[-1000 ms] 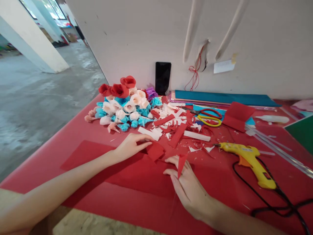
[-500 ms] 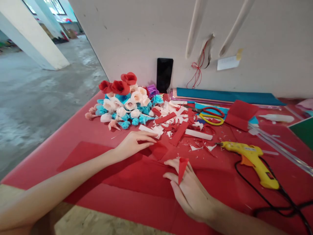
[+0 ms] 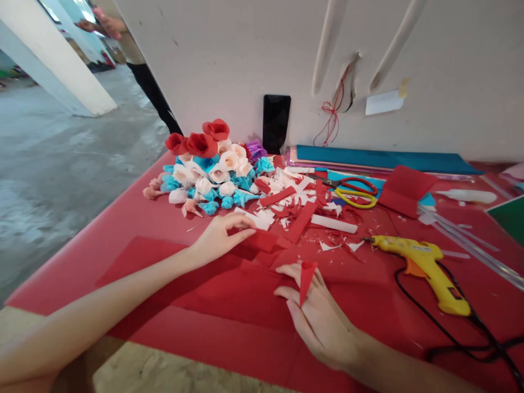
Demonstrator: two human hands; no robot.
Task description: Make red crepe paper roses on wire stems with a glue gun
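My left hand [image 3: 221,237] is closed, with thumb and fingers pinching the edge of a small red paper piece [image 3: 264,243]. Under both hands a large red paper sheet [image 3: 229,289] lies across the table. My right hand [image 3: 321,316] rests on that sheet with its fingers a little bent. A small folded red paper cone [image 3: 307,278] sticks up from between its fingers. Just beyond my hands are red and white paper scraps [image 3: 286,199]. To their left stands a pile of paper flowers [image 3: 216,172] in red, cream, blue and pink.
A yellow glue gun [image 3: 426,267] with a black cord lies right of my right hand. Beyond are scissors [image 3: 356,194], folded red paper [image 3: 405,191], clear glue sticks [image 3: 470,240] and a white bottle [image 3: 466,195]. A phone [image 3: 276,124] leans on the wall. A person [image 3: 131,49] stands beyond it.
My left hand has drawn back slightly and lifted the edge of the small red paper piece. My right hand has barely moved. A person has appeared at upper left.
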